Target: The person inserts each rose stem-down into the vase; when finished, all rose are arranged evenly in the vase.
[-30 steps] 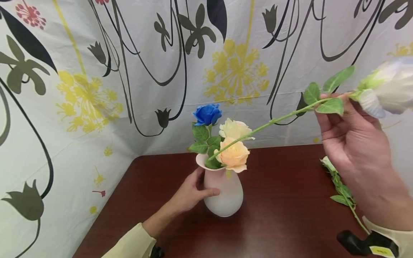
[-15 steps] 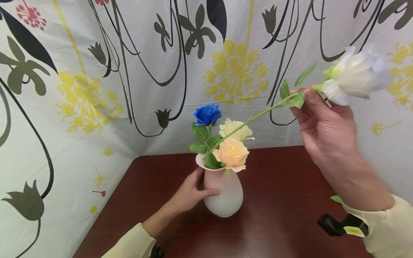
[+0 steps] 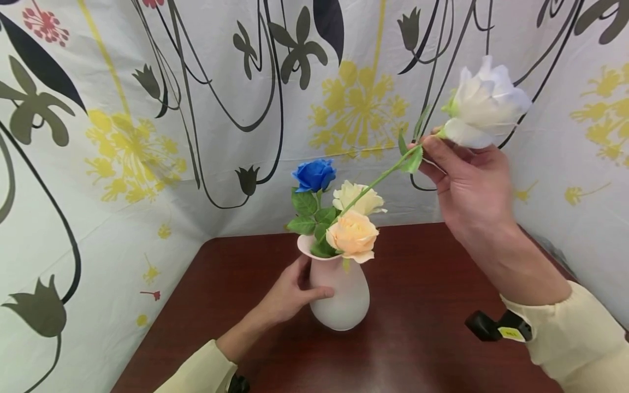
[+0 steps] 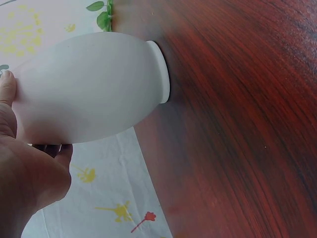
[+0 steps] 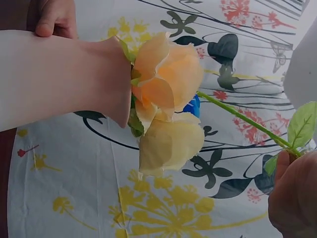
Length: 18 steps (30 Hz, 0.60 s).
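Observation:
My left hand (image 3: 290, 295) grips the neck and side of a pale pink-white vase (image 3: 340, 297) standing on the table, its thumb across the front. In the vase stand a blue rose (image 3: 314, 174), a cream rose (image 3: 358, 197) and a peach rose (image 3: 352, 236). My right hand (image 3: 474, 191), up and to the right, pinches a white rose (image 3: 484, 106) by its stem just under the bloom. That green stem (image 5: 247, 121) slants down to the left, its lower end hidden behind the peach rose at the vase mouth. The left wrist view shows the vase (image 4: 94, 89) from the side.
A dark red-brown wooden table (image 3: 417, 295) carries the vase. Behind and to the left hangs a cloth (image 3: 196, 136) printed with flowers, close to the table's back edge. Green leaves (image 4: 103, 20) show beyond the vase in the left wrist view.
My right hand has moved left toward the vase with the white rose, and the stem's lower end has gone down behind the peach rose. The left hand and vase have stayed in place.

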Available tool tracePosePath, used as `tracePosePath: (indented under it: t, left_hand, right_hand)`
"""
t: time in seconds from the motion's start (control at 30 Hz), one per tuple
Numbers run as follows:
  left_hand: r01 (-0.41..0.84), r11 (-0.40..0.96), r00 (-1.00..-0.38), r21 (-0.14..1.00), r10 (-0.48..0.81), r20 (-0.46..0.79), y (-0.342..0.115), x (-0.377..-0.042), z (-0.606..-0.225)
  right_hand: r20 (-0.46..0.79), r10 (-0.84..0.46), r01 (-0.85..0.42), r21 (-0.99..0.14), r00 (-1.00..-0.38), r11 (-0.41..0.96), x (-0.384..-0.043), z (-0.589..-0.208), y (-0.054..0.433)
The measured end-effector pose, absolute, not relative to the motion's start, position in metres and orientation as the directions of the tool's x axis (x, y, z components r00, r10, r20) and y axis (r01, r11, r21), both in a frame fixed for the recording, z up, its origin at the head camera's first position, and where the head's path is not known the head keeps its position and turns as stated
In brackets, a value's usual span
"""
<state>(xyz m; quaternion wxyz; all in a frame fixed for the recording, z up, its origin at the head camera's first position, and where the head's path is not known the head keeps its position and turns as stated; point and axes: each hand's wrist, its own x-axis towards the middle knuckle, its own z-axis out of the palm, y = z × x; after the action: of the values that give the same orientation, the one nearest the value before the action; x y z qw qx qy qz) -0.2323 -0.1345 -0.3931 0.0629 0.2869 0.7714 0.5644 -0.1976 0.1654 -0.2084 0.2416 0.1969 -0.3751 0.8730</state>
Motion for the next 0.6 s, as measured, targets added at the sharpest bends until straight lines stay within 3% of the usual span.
tracePosePath:
  t: [0.6]
  left_hand:
    - [0.379, 0.205, -0.825, 0.902, 0.516, 0.230, -0.134, -0.231, -0.393]
  right_hand:
    - [0.531, 0.142, -0.531, -0.713, -0.835, -0.457, -0.210, -0.235, 0.146]
